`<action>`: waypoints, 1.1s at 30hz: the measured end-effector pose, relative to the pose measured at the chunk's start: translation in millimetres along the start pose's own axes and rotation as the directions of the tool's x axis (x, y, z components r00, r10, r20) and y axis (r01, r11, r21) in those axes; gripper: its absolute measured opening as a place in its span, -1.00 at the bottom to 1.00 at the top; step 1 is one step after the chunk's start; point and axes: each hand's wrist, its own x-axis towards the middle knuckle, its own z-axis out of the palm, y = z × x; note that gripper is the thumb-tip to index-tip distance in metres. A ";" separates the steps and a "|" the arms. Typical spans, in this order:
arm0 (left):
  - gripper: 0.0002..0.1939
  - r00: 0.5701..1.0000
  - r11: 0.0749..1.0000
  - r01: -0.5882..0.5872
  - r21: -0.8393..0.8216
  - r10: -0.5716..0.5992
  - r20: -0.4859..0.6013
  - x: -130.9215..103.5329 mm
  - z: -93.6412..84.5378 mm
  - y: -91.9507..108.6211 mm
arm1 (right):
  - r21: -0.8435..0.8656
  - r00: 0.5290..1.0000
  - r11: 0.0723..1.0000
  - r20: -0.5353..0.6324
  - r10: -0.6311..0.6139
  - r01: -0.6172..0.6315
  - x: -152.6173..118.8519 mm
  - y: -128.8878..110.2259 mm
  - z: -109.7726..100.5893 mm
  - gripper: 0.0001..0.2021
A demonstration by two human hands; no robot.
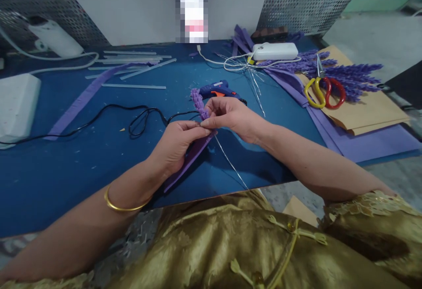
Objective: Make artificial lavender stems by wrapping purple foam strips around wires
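Note:
Both my hands meet over the front of the blue table, around a purple paper lavender flower [198,100] on a thin silvery wire [230,159]. My left hand [176,144] pinches a purple paper strip [191,161], whose free end slants down toward the table's front edge. My right hand [229,117] has its thumb and fingers closed at the base of the flower, touching the left fingertips. Just behind the flower lies a blue glue gun [214,88] with an orange trigger, partly hidden by my right hand.
Several glue sticks [132,63] and a long purple strip [85,98] lie at left, near a black cord [108,106]. Scissors [325,91], finished purple flowers [356,76] and brown paper [369,109] sit at right. A white power strip [275,52] and loose wires [255,82] are behind.

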 end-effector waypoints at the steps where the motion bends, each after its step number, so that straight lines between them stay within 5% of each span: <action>1: -0.87 1.000 1.000 0.003 -0.005 -0.003 -0.004 -0.1 0.4 0.0 | 0.000 1.000 1.000 -0.003 0.006 -0.006 -0.2 0.1 0.2 -0.71; 18: -0.87 0.982 0.960 0.104 -0.261 -0.058 0.178 1.0 -1.9 3.3 | 0.202 0.974 0.977 0.227 0.014 -0.061 3.7 -0.3 -19.0 -0.75; 33: -0.81 0.982 0.995 0.092 -0.040 -0.084 0.170 0.9 -6.3 5.6 | 0.132 0.980 0.988 0.192 0.060 -0.086 0.2 -9.8 -22.2 -0.78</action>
